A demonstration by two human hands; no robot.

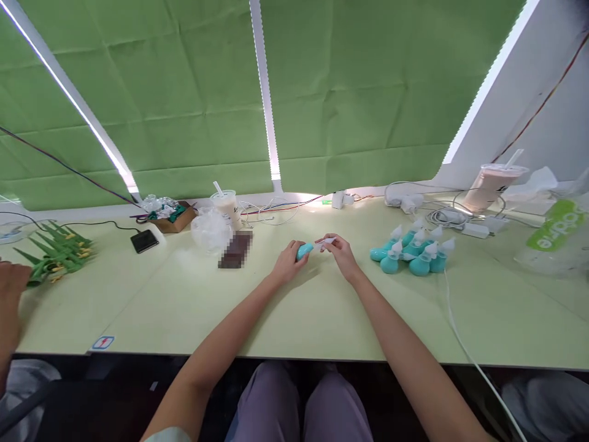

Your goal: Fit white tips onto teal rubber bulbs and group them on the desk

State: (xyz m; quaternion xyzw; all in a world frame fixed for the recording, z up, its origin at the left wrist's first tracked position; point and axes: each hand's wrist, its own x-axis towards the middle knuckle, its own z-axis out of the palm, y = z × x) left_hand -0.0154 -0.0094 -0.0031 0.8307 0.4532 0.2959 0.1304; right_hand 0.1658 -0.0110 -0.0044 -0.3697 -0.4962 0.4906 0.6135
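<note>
My left hand is closed around a teal rubber bulb, which looks like the body of a bulb syringe. To its right, the fingers of my right hand pinch a small whitish translucent nozzle. The nozzle points toward the bulb's mouth; whether the two touch I cannot tell. Both hands are just above the pale table. On the right stands a cluster of several teal bulb syringes with translucent nozzles on top, mostly upright, one bulb lying on its side.
A pixelated dark rectangle, plastic bag and drink cup lie left of centre. Farther left are a black device, green bundle and another person's hand. Cables, another cup and a clear bag occupy the right.
</note>
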